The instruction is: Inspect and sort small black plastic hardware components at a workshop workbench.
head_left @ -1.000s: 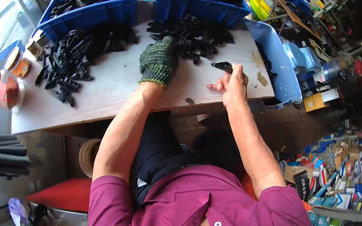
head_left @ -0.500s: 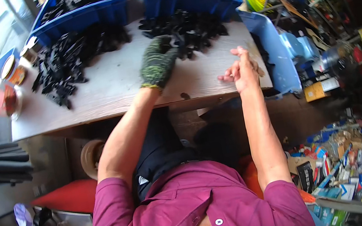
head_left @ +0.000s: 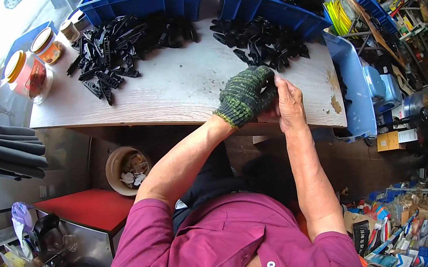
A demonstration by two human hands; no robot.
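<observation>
My left hand [head_left: 247, 95], in a dark green knit glove, is curled at the table's front edge. My bare right hand [head_left: 290, 101] meets it there, thumb up and fingers bent against the gloved fingertips. Whatever lies between the two hands is hidden. Just beyond them is a heap of small black plastic pieces [head_left: 266, 41], some shaped like clips. Another heap of such black pieces [head_left: 111, 51] spreads over the left part of the pale wood-grain table [head_left: 171, 86].
Two blue bins, a left one [head_left: 148, 5] and a right one [head_left: 268, 9], stand behind the heaps, full of black pieces. Lidded jars [head_left: 31, 77] are at the table's left. A light blue tub [head_left: 353, 86] adjoins its right end. A waste bucket [head_left: 118, 176] sits below.
My left hand has drawn back from the right heap toward me and rightward, meeting my right hand. The right hand's spread fingers have closed in. The whole view has shifted.
</observation>
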